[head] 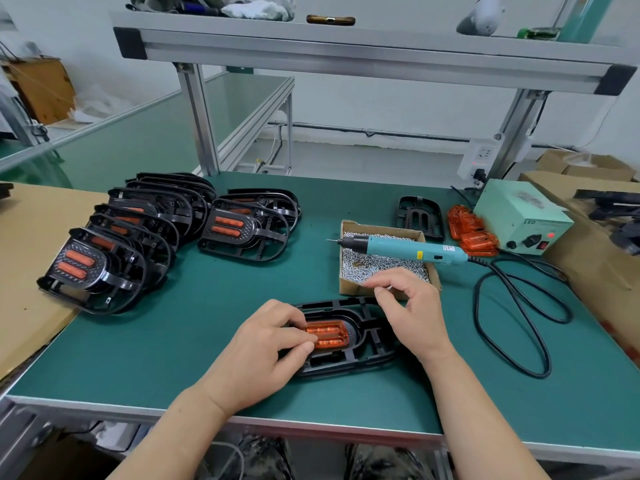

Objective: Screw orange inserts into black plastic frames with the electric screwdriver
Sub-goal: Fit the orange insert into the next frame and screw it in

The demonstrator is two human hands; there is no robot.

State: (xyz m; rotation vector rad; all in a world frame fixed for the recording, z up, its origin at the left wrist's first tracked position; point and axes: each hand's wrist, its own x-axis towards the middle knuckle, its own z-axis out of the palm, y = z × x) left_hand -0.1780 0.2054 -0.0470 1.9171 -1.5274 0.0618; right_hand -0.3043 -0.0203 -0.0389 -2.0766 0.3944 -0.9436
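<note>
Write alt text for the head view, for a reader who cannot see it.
On a green workbench, a person's left hand holds a translucent orange insert in a black plastic frame while the right hand pinches a small silver screw. A teal electric screwdriver lies across a cardboard box of screws; finished frames stand stacked at left.

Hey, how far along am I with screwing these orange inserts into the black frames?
Done: two stacks of frames with inserts fitted stand on the left. In hand: the left hand holds an insert seated in the frame in front, and the right hand pinches a screw; the screwdriver lies across the screw box. Left: one empty frame and a pile of loose inserts at the back right.
</note>
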